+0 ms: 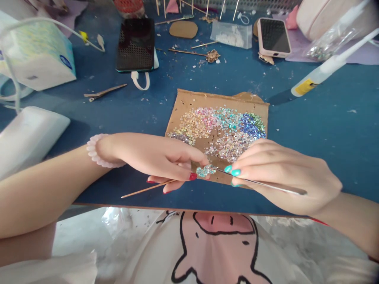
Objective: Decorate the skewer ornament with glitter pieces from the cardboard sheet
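Note:
My left hand (160, 159) is closed around a thin wooden stick (145, 190), whose free end sticks out to the lower left. At the fingertips sits a small piece covered in pale blue-green rhinestones (205, 170); how it joins the stick is hidden by my fingers. In my right hand (278, 173) is a slim metal tool (272, 187), pinched near its front, its tip touching the sparkling piece. Just beyond both hands lies a cardboard sheet (185, 100) with loose rhinestones (233, 146) in colour groups: yellow, pink, turquoise, blue, green and clear.
Behind the cardboard are a black phone (135, 45), a hair clip (105, 92), a stick with a gold ornament (212, 56), a bag of white bits (232, 34) and a pink-cased phone (274, 37). A glue bottle (314, 79) leans at right; a tissue pack (38, 55) stands left.

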`<state>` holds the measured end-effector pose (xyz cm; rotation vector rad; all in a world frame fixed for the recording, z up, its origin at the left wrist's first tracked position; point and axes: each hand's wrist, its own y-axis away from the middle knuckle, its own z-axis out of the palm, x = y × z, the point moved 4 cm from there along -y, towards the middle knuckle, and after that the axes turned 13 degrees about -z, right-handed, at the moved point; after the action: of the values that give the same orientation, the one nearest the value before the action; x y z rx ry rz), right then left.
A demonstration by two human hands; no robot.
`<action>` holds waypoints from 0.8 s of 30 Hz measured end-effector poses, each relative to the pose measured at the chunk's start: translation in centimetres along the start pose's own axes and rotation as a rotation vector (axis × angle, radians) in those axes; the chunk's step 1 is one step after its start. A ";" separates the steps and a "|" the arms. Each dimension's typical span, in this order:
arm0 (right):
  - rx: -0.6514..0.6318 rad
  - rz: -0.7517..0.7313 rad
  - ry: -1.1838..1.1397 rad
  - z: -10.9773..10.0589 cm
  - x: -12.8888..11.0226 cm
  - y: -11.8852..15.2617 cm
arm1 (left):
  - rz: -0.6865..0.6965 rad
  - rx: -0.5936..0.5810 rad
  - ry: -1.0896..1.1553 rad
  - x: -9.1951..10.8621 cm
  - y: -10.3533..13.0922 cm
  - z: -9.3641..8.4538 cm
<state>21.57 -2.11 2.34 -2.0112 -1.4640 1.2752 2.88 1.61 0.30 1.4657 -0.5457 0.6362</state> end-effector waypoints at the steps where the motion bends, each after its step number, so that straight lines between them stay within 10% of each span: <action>1: -0.010 0.002 0.005 0.0 0.0 0.0 | 0.003 0.001 -0.004 0.0 0.0 0.0; 24: -0.071 -0.020 0.018 -0.2 -0.1 -0.4 | 0.016 0.006 -0.025 0.0 0.1 0.0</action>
<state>21.51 -1.98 2.83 -2.0417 -1.5377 1.2104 2.80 1.64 0.43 1.4774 -0.5759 0.6335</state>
